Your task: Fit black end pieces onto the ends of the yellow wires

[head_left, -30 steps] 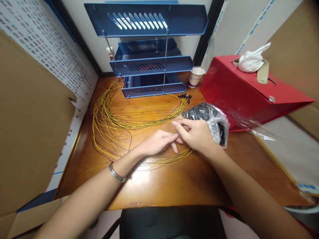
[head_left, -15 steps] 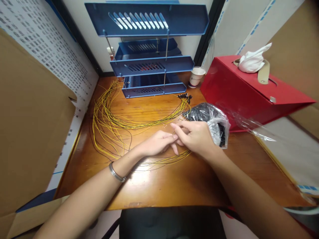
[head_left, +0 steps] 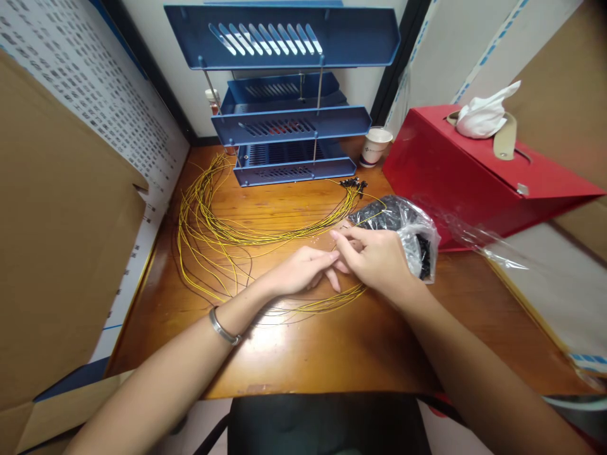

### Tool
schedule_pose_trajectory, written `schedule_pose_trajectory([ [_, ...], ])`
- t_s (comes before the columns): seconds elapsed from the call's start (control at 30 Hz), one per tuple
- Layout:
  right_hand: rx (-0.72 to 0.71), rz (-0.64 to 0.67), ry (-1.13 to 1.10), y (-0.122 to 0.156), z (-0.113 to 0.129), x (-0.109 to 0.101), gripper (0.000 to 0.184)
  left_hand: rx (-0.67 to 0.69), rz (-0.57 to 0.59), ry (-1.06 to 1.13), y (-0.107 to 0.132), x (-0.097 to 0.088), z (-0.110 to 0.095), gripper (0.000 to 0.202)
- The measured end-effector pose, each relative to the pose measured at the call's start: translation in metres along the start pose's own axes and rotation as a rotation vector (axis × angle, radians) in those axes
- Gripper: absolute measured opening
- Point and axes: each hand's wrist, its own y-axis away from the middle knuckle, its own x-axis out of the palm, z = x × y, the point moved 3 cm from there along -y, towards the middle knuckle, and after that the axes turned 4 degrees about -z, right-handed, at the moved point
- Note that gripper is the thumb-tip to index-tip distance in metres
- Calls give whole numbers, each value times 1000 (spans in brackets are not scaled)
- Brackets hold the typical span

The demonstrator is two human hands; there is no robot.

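My left hand (head_left: pixel 310 270) and my right hand (head_left: pixel 374 254) meet over the middle of the table. Both have thumb and forefinger pinched together, and a thin yellow wire (head_left: pixel 382 205) curves out past the right hand over the plastic bag. Its end between my fingers is too small to make out. Beyond the hands lies a long looped bundle of yellow and black wires (head_left: pixel 265 240), with small black connectors (head_left: pixel 355 184) at its right end. Wire tails (head_left: pixel 327 305) pass below my hands. A clear bag of black parts (head_left: pixel 393 215) lies beside my right hand.
A blue three-tier tray rack (head_left: pixel 294 129) stands at the back, with a paper cup (head_left: pixel 375 146) at its right. A red tissue box (head_left: pixel 474 170) occupies the right side. Cardboard (head_left: pixel 61 221) rises on the left. Tiny pale bits (head_left: pixel 315 240) lie near my hands.
A loop of yellow wire now bows out over the plastic bag beyond my right hand. Both hands stay in nearly the same place, with fingers slightly shifted.
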Motion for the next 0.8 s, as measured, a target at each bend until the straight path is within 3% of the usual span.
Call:
schedule_pose_trajectory([
  [0.1,83,-83,96,-3,-9,-3,29,-1,-3,33,-1,0,1,62],
  [0.2,67,-121,80,-4,-11,-6,31,-4,-19,49,-2,0,2,62],
  [0.43,-201,102,-175,1,3,-3,32,37,-25,-33,0,-4,0,73],
  [0.67,4,-167,-85,-4,-11,-8,27,-19,-14,101,-3,-4,5,65],
  [0.73,-14,-166,-119,-3,-10,-7,28,-21,-21,129,-4,-5,6,66],
  [0.8,-101,-84,-176,-1,-4,-3,28,11,-15,110,-4,-6,5,66],
])
